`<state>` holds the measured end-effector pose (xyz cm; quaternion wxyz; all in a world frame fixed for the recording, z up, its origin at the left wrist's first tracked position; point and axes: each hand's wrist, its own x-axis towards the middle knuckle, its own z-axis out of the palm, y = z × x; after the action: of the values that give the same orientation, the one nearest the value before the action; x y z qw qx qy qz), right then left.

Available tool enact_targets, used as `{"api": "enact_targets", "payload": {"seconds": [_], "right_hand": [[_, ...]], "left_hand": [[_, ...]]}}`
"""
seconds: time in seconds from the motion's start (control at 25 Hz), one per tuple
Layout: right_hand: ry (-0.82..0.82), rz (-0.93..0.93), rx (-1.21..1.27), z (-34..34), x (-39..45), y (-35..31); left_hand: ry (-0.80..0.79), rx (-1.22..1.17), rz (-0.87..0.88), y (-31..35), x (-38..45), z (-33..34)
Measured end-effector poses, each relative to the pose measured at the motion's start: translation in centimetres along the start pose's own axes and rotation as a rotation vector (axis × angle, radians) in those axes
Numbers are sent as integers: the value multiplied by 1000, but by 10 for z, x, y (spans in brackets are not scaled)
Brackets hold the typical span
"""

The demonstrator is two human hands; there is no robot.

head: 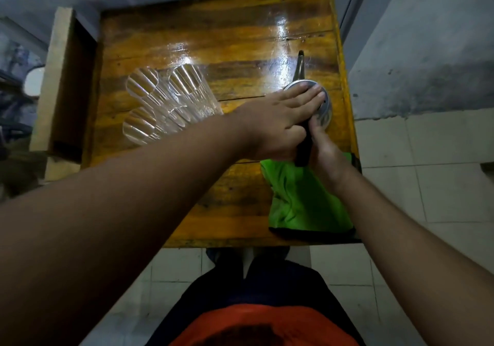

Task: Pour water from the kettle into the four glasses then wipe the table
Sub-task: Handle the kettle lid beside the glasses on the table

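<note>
Head view: kettle (322,110) upright — spout (300,64) points away, handle (304,145) toward person.

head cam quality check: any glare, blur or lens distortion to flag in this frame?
Head view: strong glare streaks on the wet-looking table behind the kettle; wide-angle stretch makes the glasses splay outward and bends the table's edges; the top-left corner is hazy and soft; overall dim, with the left hand and right hand sharp enough.

A plain home room: white tiled floor (438,193), rough plastered wall (427,51), small varnished wooden table (213,38).
</note>
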<state>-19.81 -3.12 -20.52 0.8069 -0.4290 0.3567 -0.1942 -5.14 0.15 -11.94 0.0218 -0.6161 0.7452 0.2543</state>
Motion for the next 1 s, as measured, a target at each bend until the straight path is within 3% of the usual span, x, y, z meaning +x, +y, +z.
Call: {"api": "enact_targets", "payload": {"seconds": [0.16,0.44,0.6,1.0], "right_hand": [[73,-111,-16,2,-3,15],[40,-146,-145,6,-13,13],[65,-169,-213,8,-22,11],[-74,-175,-156,49,-85,-23]], "left_hand": [[-23,21,4,-1,-2,-5],[-17,113,35,-5,-5,-2],[43,112,49,1,-16,0],[250,108,148,24,-84,-30]]}}
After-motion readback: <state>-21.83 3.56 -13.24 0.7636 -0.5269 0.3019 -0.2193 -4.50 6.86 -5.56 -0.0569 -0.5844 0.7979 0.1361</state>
